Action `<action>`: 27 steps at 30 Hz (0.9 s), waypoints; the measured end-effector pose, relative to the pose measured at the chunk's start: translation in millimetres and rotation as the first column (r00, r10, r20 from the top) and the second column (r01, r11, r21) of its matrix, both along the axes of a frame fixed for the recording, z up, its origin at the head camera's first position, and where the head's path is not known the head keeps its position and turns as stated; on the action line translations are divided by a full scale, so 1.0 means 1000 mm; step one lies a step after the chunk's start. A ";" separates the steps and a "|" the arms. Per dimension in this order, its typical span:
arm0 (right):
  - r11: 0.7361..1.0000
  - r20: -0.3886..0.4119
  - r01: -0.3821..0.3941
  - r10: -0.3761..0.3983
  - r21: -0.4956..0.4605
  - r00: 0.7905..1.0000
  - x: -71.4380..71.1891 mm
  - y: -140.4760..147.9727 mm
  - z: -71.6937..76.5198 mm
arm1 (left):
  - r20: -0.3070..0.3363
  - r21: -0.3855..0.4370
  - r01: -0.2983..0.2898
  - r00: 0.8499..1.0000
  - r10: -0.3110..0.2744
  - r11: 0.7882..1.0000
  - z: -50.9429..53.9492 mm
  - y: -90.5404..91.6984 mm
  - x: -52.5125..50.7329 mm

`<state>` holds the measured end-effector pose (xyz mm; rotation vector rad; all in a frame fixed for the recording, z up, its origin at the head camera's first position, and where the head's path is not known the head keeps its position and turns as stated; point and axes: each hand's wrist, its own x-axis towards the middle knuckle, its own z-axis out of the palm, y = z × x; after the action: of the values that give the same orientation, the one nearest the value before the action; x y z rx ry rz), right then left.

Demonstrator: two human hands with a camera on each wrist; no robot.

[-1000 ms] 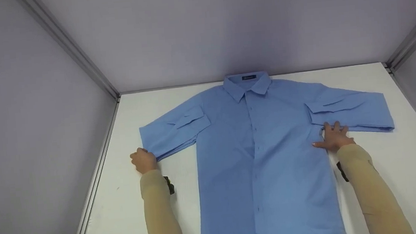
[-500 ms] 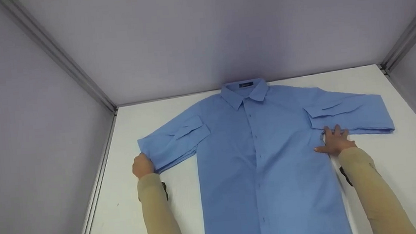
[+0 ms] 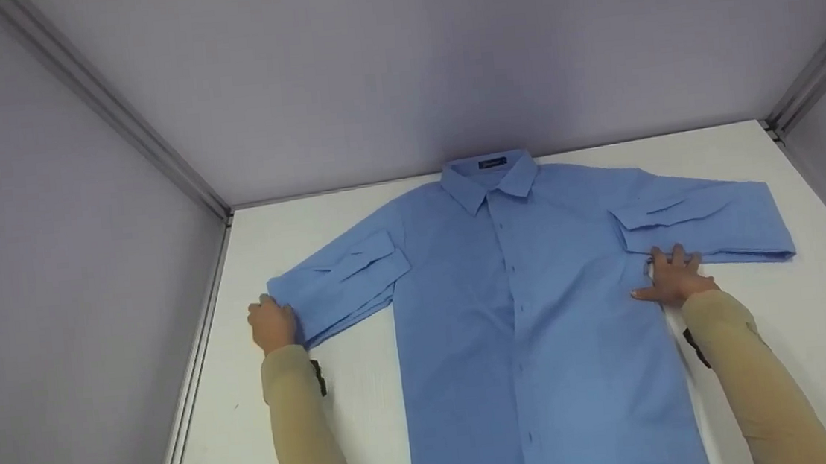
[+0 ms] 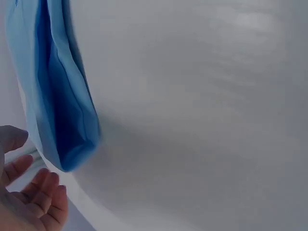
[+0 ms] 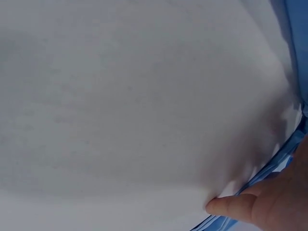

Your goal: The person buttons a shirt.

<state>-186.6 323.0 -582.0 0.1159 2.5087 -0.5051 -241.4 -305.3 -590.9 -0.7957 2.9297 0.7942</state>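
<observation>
A blue button-up shirt (image 3: 458, 318) lies front side up, collar at the far end, with both sleeves folded back. Beside the folded outer end of the left-side sleeve (image 3: 336, 287) is my left hand (image 3: 272, 324). In the left wrist view, a small gap separates my loosely bent fingers (image 4: 43, 192) from the sleeve fold (image 4: 72, 125), and they hold nothing. My right hand (image 3: 675, 276) rests with spread fingers on the shirt's side seam, just below the right-side folded sleeve (image 3: 711, 221). In the right wrist view, only part of this hand (image 5: 279, 202) shows over the blue edge.
The shirt is spread over a white table (image 3: 222, 443). Grey panels enclose it, with a back wall (image 3: 340, 81) close behind the collar and a side wall (image 3: 52, 293) on the left. The shirt's hem runs out of the head view.
My left hand has moved slightly left, off the sleeve's folded end. That sleeve's outer end sits a little farther left. My right hand stays in place on the shirt; the head view has tilted.
</observation>
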 end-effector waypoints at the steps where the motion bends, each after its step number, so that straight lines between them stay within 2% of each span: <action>1: 1.000 -0.005 0.006 -0.006 0.000 1.000 0.000 0.002 0.002 | -0.022 -0.041 0.072 0.997 -0.073 0.997 0.003 0.008 -0.008; 2: 1.000 -0.008 0.012 -0.012 0.002 1.000 -0.001 0.004 0.003 | -0.047 -0.077 0.148 0.987 -0.151 0.986 0.006 0.018 -0.017; 3: 1.000 -0.012 0.017 -0.017 0.006 1.000 -0.001 0.005 0.005 | -0.070 -0.101 0.221 0.971 -0.228 0.970 0.009 0.027 -0.024; 4: 1.000 -0.015 0.025 -0.025 0.007 1.000 -0.001 0.006 0.005 | -0.079 -0.106 0.273 0.956 -0.281 0.956 0.012 0.036 -0.030; 6: 0.999 -0.023 0.039 -0.039 0.008 0.999 -0.001 0.005 0.006 | -0.093 -0.106 0.354 0.927 -0.364 0.929 0.015 0.051 -0.038; 7: 0.999 -0.026 0.044 -0.044 0.009 0.999 0.000 0.005 0.005 | -0.092 -0.099 0.379 0.917 -0.387 0.920 0.015 0.057 -0.041; 9: 0.999 -0.029 0.051 -0.050 0.007 0.998 0.001 0.003 0.004 | -0.079 -0.082 0.394 0.913 -0.400 0.916 0.013 0.067 -0.042; 13: 0.999 -0.031 0.053 -0.053 -0.001 0.998 0.003 -0.003 0.000 | 0.011 -0.074 0.398 0.917 -0.398 0.915 0.010 0.075 -0.035; 17: 0.999 -0.027 0.054 -0.054 0.004 0.998 0.004 -0.009 -0.004 | 0.085 -0.066 0.423 0.905 -0.417 0.904 0.010 0.074 -0.029; 19: 0.998 -0.025 0.061 -0.061 0.010 0.998 0.004 -0.009 -0.004 | 0.107 -0.050 0.450 0.890 -0.444 0.891 0.011 0.073 -0.032; 24: 0.997 -0.036 0.072 -0.072 0.007 0.997 0.004 -0.004 -0.002 | 0.168 -0.059 0.536 0.837 -0.521 0.842 0.012 0.070 -0.049; 25: 0.997 -0.040 0.073 -0.073 0.004 0.997 0.004 -0.003 -0.001 | 0.177 -0.058 0.542 0.832 -0.526 0.838 0.011 0.070 -0.052; 27: 0.997 -0.046 0.077 -0.076 0.001 0.996 0.003 0.000 0.000 | 0.184 -0.055 0.533 0.837 -0.516 0.844 0.011 0.071 -0.058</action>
<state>-183.6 322.6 -581.8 0.2045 2.5578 -0.5404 -299.0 -234.7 -580.4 -0.0214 2.8294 0.5003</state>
